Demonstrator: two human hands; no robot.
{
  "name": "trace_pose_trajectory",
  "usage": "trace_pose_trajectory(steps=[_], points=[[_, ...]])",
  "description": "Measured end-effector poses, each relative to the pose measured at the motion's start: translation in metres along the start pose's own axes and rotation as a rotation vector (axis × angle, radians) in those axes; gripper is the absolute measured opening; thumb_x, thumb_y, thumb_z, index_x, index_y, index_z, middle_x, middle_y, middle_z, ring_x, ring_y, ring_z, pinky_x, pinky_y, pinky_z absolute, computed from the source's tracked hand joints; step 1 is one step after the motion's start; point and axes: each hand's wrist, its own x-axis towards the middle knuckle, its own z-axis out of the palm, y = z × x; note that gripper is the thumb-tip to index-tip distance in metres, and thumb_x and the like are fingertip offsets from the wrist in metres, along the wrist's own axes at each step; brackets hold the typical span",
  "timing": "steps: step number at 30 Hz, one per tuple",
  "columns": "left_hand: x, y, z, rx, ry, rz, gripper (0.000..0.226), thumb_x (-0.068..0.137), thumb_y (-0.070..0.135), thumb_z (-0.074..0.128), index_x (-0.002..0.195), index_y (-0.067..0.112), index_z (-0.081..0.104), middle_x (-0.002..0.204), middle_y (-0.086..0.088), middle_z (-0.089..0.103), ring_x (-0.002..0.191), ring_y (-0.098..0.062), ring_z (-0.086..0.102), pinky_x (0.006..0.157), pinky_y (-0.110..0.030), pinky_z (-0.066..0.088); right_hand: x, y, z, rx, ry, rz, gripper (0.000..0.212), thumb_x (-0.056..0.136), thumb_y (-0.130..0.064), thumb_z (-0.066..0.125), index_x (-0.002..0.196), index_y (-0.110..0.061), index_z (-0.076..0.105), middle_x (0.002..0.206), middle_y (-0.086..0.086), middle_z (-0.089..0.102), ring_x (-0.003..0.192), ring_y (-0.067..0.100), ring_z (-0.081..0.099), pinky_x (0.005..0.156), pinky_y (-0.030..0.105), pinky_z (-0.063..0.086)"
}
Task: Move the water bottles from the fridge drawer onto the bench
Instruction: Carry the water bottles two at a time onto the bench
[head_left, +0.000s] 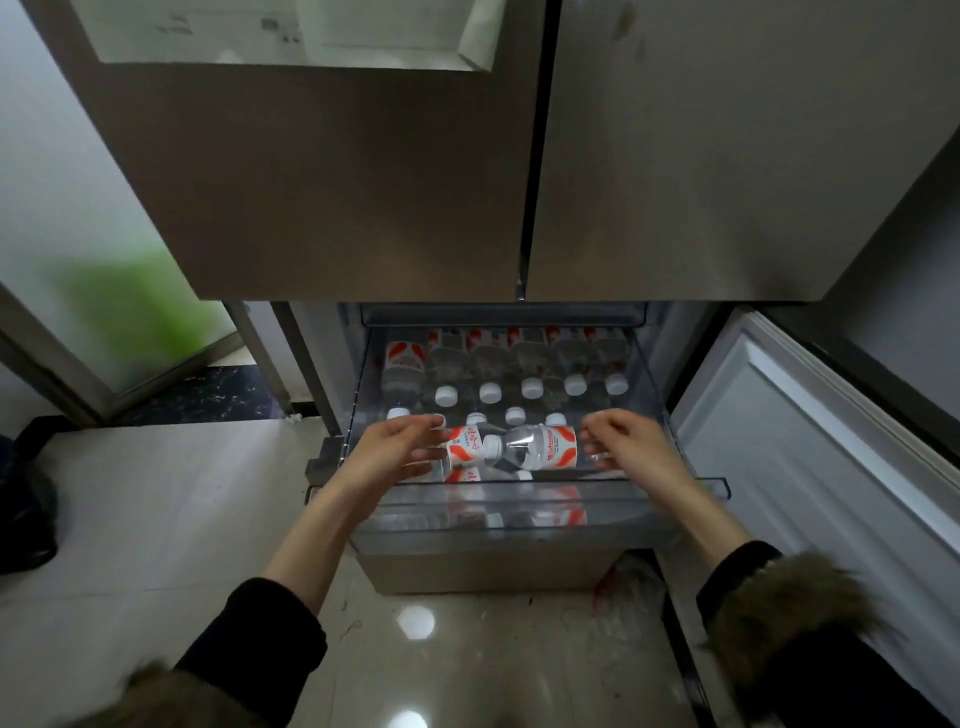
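Note:
The clear fridge drawer (691, 488) is pulled out below the closed upper doors. Several water bottles (532, 387) with white caps and red-and-white labels stand in rows inside it. Two more bottles lie sideways over the drawer's front part, between my hands. My left hand (400, 447) grips the base end of the left bottle (465, 447), thumb above and fingers below. My right hand (621, 441) curls round the base end of the right bottle (550, 447), whose cap points left and overlaps the other bottle.
An open lower fridge door (810, 441) stands to the right of the drawer. Glossy floor tiles (156, 493) stretch to the left, with a dark bag (26, 499) at the left edge. A frosted glass door (104, 291) is at the far left. No bench is in view.

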Motion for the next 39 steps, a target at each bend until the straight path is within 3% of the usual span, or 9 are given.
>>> trace_pose_trajectory(steps=[3,6,10,18,24,26,31,35,39], points=[[0.031,0.001,0.008,0.089,-0.026,-0.026,0.032,0.095,0.03,0.047,0.12,0.013,0.058,0.103,0.002,0.067,0.094,-0.012,0.064,0.088,-0.032,0.05,0.036,0.008,0.005,-0.242,-0.103,-0.057,0.027,0.092,-0.029,0.056,0.115,-0.018,0.061,0.112,-0.001,0.065,0.101,0.012,0.06,0.086,0.025,0.048],[0.06,-0.003,0.012,0.194,-0.012,-0.056,0.033,0.095,0.022,0.049,0.126,0.009,0.051,0.103,-0.001,0.065,0.095,-0.014,0.062,0.082,-0.027,0.049,0.066,0.016,0.013,-0.465,-0.227,-0.106,0.039,0.091,-0.025,0.057,0.129,-0.017,0.053,0.128,-0.005,0.055,0.114,0.012,0.053,0.084,0.016,0.043],[0.09,-0.014,0.016,0.436,-0.108,-0.035,0.034,0.094,0.012,0.05,0.128,0.009,0.051,0.127,-0.009,0.059,0.113,-0.018,0.056,0.098,-0.031,0.043,0.093,0.025,0.024,-0.738,-0.38,-0.124,0.055,0.087,-0.028,0.062,0.138,-0.019,0.042,0.141,0.005,0.043,0.126,0.022,0.043,0.101,0.032,0.037],[0.131,-0.039,0.018,1.004,-0.281,-0.03,0.056,0.091,0.038,0.053,0.142,0.028,0.032,0.147,-0.003,0.039,0.131,-0.025,0.041,0.112,-0.042,0.027,0.116,0.036,0.028,-0.948,-0.54,-0.083,0.076,0.078,-0.04,0.067,0.143,-0.024,0.029,0.143,0.004,0.04,0.127,0.025,0.041,0.104,0.037,0.034],[0.143,-0.047,0.026,1.128,-0.306,0.018,0.077,0.083,0.04,0.063,0.146,0.032,0.018,0.149,-0.004,0.034,0.13,-0.028,0.043,0.106,-0.04,0.037,0.124,0.038,0.024,-1.02,-0.557,-0.063,0.086,0.076,-0.047,0.068,0.146,-0.025,0.022,0.151,0.002,0.028,0.138,0.025,0.024,0.111,0.041,0.022],[0.146,-0.046,0.025,1.094,-0.315,0.003,0.078,0.082,0.039,0.066,0.144,0.032,0.019,0.146,-0.004,0.04,0.126,-0.028,0.047,0.103,-0.038,0.04,0.126,0.039,0.027,-1.082,-0.557,-0.117,0.088,0.073,-0.048,0.069,0.146,-0.026,0.024,0.151,0.002,0.025,0.138,0.025,0.02,0.112,0.042,0.021],[0.145,-0.041,0.021,1.124,-0.3,0.063,0.061,0.077,0.042,0.069,0.128,0.024,0.04,0.121,-0.005,0.059,0.101,-0.023,0.058,0.092,-0.035,0.048,0.126,0.038,0.026,-1.035,-0.513,-0.178,0.079,0.07,-0.044,0.072,0.137,-0.025,0.035,0.136,0.004,0.038,0.124,0.022,0.033,0.1,0.036,0.035],[0.137,-0.037,0.02,1.114,-0.311,0.123,0.053,0.078,0.036,0.07,0.122,0.019,0.046,0.107,-0.005,0.062,0.085,-0.017,0.055,0.08,-0.028,0.047,0.117,0.042,0.024,-1.006,-0.453,-0.221,0.072,0.067,-0.044,0.072,0.127,-0.028,0.036,0.125,0.0,0.051,0.11,0.019,0.046,0.087,0.034,0.041],[0.122,-0.024,0.016,1.073,-0.31,0.177,0.063,0.079,0.036,0.069,0.131,0.018,0.039,0.089,0.004,0.056,0.077,-0.014,0.056,0.07,-0.022,0.047,0.105,0.046,0.016,-0.922,-0.371,-0.295,0.071,0.065,-0.043,0.077,0.124,-0.027,0.041,0.124,-0.004,0.053,0.11,0.016,0.049,0.084,0.031,0.042]])
